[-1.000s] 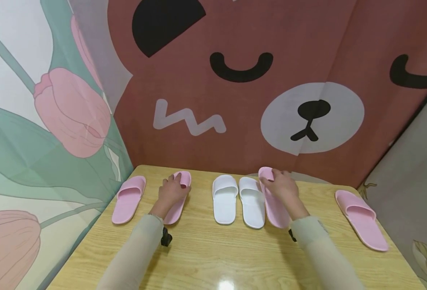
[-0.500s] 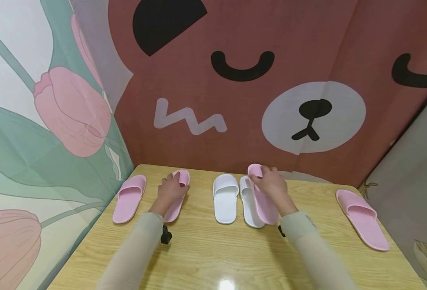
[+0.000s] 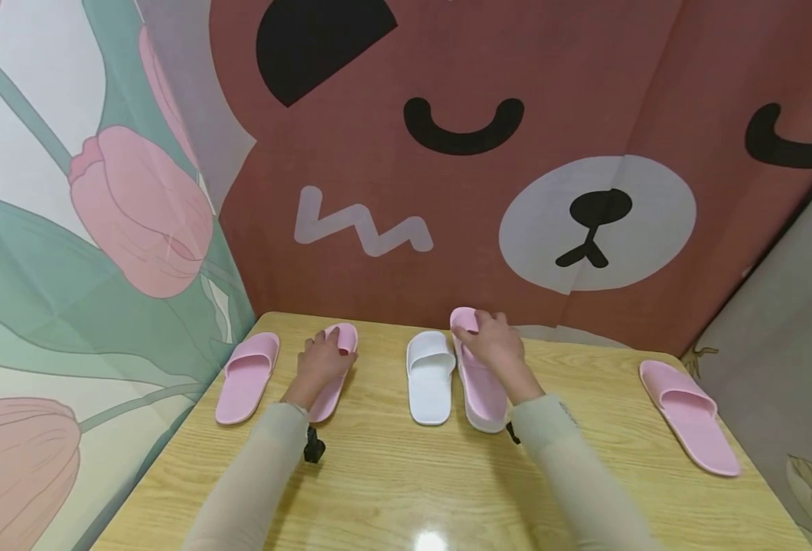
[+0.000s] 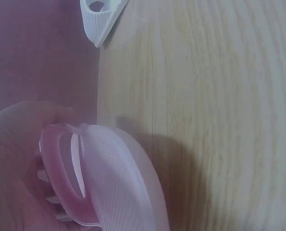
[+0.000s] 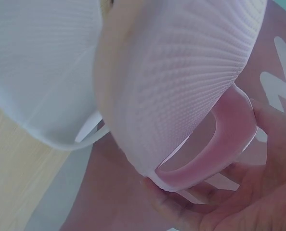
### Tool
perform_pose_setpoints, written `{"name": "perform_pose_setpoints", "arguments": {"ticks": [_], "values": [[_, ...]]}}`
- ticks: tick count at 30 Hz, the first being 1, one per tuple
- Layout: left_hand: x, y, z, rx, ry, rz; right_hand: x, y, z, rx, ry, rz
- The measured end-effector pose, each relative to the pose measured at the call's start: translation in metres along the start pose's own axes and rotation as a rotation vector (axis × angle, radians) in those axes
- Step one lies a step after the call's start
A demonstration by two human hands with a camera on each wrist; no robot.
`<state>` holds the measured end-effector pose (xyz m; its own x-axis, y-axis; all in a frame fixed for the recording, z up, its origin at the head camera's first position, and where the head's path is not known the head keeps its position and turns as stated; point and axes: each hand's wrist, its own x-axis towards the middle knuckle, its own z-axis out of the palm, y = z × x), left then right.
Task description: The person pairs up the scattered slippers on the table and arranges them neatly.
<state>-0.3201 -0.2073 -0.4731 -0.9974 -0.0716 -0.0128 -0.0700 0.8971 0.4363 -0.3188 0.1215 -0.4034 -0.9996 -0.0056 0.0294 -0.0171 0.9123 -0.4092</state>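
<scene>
My left hand grips a pink slipper at its strap; in the left wrist view the thumb and fingers lie around the strap. With my right hand I hold another pink slipper by its strap. This one overlaps a white slipper in the head view, hiding most of it. Only a thin white edge shows at the heel. In the right wrist view, the white slipper appears beside the held pink slipper, and my fingers wrap the strap from outside.
A second white slipper lies just left of the right-hand pair. Pink slippers also lie at the table's far left and far right. Behind the wooden table hangs a bear-printed curtain.
My right hand has carried its pink slipper leftward, from beside the right white slipper to over it. My left hand and its slipper have shifted very slightly left.
</scene>
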Motion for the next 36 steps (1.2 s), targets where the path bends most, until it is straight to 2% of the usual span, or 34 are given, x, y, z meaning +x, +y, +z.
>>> {"name": "perform_pose_setpoints", "arguments": {"ticks": [8, 16, 26, 36], "values": [[0.002, -0.004, 0.002, -0.008, -0.004, -0.006, -0.001, -0.024, 0.003, 0.021, 0.001, -0.014], [0.001, -0.005, 0.001, -0.032, 0.003, -0.013, -0.001, -0.048, 0.015, 0.029, -0.001, -0.024], [0.005, -0.007, 0.004, -0.018, 0.008, -0.004, -0.001, -0.062, 0.024, 0.053, -0.009, -0.004], [0.006, -0.01, 0.004, -0.029, -0.022, -0.024, 0.002, -0.079, 0.036, 0.059, -0.035, -0.007]]}}
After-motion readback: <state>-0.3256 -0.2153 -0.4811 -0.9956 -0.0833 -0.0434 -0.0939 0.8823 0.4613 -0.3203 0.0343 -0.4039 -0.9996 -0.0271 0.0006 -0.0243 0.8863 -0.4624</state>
